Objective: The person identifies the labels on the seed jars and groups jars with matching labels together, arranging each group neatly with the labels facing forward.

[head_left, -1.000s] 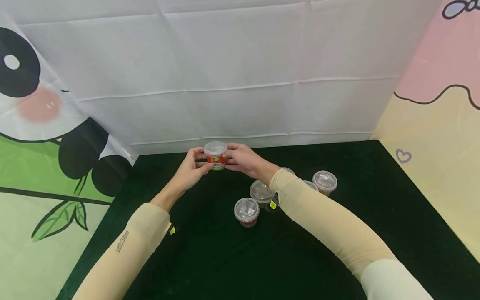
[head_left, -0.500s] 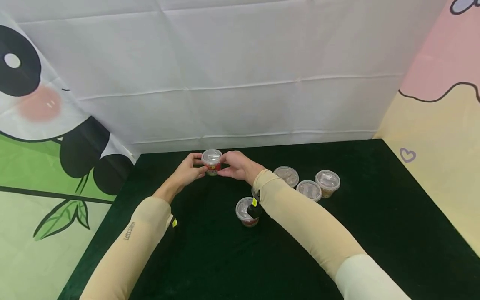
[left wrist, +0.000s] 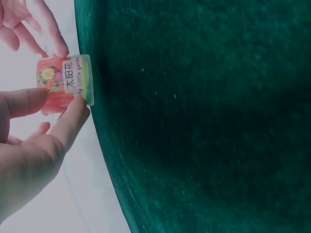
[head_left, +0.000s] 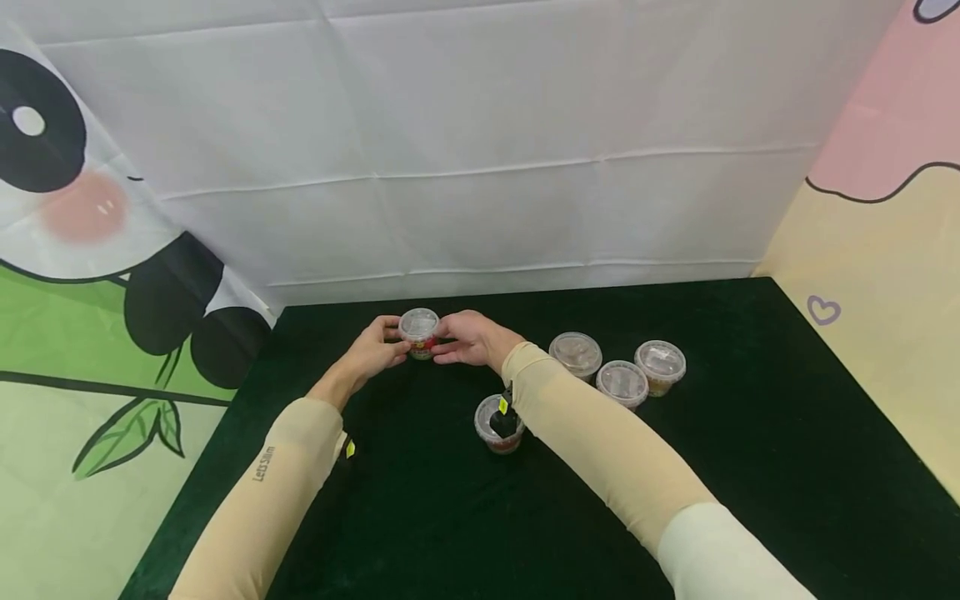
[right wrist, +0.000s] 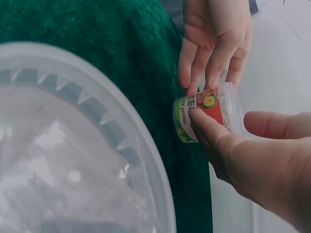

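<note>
A small clear plastic tub point(head_left: 418, 325) with a lid stands upright near the table's back edge, between both hands. Its red and green label, with flowers and "My little garden" on it, shows in the left wrist view on the tub point(left wrist: 54, 77) and in the right wrist view on the tub point(right wrist: 214, 116). My left hand point(head_left: 372, 348) holds the left side, thumb in front and fingers behind. On the opposite side my right hand point(head_left: 476, 337) has its fingers and thumb around the wall, fingertips on the label.
Several more lidded tubs stand on the dark green table point(head_left: 420, 517): one tub point(head_left: 576, 353) by the right forearm, a second point(head_left: 622, 382) and third point(head_left: 662, 363) beside it. A nearer tub point(head_left: 487, 412) is partly covered by the right wrist camera. Behind rises a white cloth point(head_left: 480, 208).
Both hands have brought the labelled tub down and slightly left, toward the tabletop. My right forearm has shifted left, uncovering tubs on its right and covering one near the middle.
</note>
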`<action>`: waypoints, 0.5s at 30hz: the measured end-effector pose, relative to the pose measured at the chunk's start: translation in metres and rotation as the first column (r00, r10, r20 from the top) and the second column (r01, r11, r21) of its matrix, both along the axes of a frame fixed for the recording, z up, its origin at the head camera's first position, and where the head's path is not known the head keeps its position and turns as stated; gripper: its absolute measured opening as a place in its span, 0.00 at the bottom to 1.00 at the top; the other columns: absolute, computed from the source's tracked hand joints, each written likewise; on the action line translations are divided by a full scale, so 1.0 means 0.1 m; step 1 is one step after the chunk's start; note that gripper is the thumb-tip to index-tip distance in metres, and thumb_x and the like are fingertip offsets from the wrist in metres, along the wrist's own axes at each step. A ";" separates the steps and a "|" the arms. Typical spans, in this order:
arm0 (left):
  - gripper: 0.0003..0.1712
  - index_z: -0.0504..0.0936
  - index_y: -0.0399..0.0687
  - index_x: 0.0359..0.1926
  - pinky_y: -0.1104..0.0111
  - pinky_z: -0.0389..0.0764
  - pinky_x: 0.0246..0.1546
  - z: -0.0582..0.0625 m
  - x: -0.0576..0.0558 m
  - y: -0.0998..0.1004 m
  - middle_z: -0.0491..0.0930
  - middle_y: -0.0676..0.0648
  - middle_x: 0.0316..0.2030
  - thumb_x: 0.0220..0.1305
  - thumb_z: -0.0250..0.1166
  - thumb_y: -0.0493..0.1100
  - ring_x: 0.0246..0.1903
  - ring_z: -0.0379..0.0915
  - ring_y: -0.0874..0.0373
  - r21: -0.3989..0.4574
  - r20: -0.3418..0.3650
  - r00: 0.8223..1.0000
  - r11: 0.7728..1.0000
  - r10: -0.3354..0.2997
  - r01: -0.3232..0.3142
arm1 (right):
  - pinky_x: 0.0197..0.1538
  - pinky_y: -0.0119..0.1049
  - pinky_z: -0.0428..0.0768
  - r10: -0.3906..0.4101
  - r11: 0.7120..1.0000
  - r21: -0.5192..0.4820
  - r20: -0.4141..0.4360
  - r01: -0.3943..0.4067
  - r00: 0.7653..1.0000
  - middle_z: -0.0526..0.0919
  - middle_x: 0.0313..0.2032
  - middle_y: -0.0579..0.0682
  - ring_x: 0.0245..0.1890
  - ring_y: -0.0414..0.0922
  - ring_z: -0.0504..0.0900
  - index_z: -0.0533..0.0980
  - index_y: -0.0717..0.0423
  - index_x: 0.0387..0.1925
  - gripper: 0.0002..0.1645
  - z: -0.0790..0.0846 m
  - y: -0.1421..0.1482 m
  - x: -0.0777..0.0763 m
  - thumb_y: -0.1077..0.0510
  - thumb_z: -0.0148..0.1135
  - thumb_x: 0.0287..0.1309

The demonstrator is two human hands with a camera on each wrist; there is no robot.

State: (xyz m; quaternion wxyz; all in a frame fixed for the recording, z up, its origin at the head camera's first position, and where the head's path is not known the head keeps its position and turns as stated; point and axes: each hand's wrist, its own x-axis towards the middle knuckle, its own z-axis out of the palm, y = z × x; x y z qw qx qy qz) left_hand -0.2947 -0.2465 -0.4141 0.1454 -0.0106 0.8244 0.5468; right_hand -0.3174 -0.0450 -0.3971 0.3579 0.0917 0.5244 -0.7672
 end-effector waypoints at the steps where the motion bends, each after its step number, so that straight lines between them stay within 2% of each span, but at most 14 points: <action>1: 0.33 0.51 0.35 0.75 0.53 0.73 0.64 0.00 0.00 0.00 0.60 0.30 0.68 0.76 0.54 0.33 0.63 0.67 0.41 -0.008 0.001 1.000 1.000 -0.002 0.002 | 0.67 0.52 0.71 0.001 1.000 0.001 -0.001 -0.001 1.000 0.63 0.69 0.64 0.69 0.60 0.68 0.56 0.62 0.75 0.33 0.00 0.00 0.00 0.69 0.49 0.72; 7: 0.34 0.49 0.34 0.76 0.52 0.72 0.65 0.03 -0.02 -0.04 0.59 0.29 0.69 0.76 0.53 0.31 0.64 0.66 0.39 -0.039 0.008 1.000 0.999 0.003 -0.003 | 0.68 0.50 0.71 0.038 0.999 0.010 -0.012 -0.038 0.999 0.62 0.71 0.62 0.69 0.58 0.68 0.56 0.63 0.75 0.32 0.01 -0.03 0.01 0.68 0.48 0.74; 12: 0.33 0.51 0.34 0.74 0.52 0.72 0.65 0.02 -0.02 -0.06 0.60 0.29 0.68 0.75 0.53 0.29 0.62 0.68 0.38 -0.020 -0.021 0.999 0.999 0.030 -0.031 | 0.69 0.50 0.69 0.043 0.999 0.022 -0.039 -0.042 0.998 0.60 0.72 0.62 0.70 0.58 0.66 0.56 0.63 0.75 0.32 0.00 -0.05 0.01 0.68 0.48 0.73; 15: 0.34 0.50 0.33 0.74 0.51 0.71 0.66 0.01 -0.03 -0.07 0.59 0.28 0.69 0.74 0.54 0.28 0.63 0.67 0.38 -0.006 -0.024 0.999 1.000 0.026 -0.026 | 0.69 0.51 0.70 0.041 0.998 0.051 -0.052 -0.038 0.998 0.62 0.71 0.62 0.70 0.58 0.66 0.58 0.64 0.74 0.31 -0.02 -0.06 0.01 0.69 0.47 0.73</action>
